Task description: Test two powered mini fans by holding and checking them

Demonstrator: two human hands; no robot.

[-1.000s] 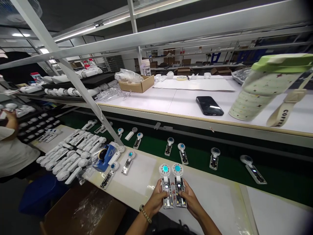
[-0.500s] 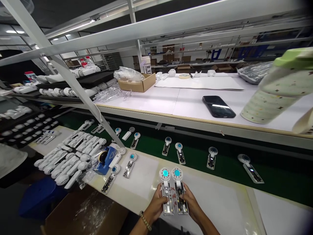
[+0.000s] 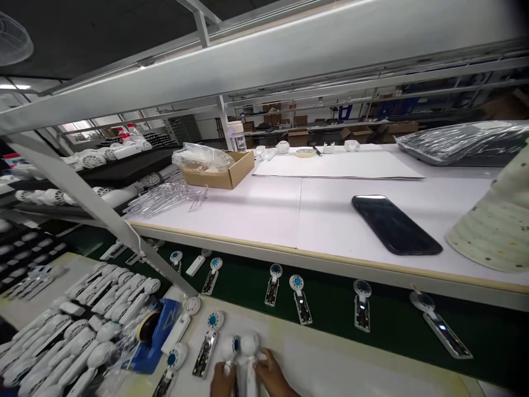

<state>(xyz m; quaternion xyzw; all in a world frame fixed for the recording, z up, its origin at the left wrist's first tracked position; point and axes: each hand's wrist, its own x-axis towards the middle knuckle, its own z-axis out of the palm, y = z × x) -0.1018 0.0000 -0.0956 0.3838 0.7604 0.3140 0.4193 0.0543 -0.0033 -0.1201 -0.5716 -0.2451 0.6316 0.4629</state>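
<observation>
At the bottom edge of the view, the left hand (image 3: 222, 381) and the right hand (image 3: 275, 376) close from either side on a white handheld fan (image 3: 247, 361), which stands with its round head up and its handle running down between the fingers, over the pale work mat (image 3: 330, 366) at the near side of the bench. Both hands pinch the handle; a second fan head with a blue centre shows just to the left of the white one, but the blur hides which hand carries it. Just left of the hands, two open fan assemblies (image 3: 209, 342) with blue hubs lie flat on the mat, and beside them sits a blue tape dispenser (image 3: 155, 336). Farther left, a heap of finished white fans (image 3: 78, 336) covers the bench. Beyond the mat runs a green conveyor belt (image 3: 330, 309) carrying a spaced row of unfinished fans (image 3: 300, 298) with exposed circuit boards. Above the belt, the white upper shelf (image 3: 264, 209) holds a black smartphone (image 3: 394, 225), a speckled cup (image 3: 494, 226) at the right edge, a cardboard box (image 3: 221, 171) with a plastic bag in it, and a bundle of clear plastic parts (image 3: 165, 196).
</observation>
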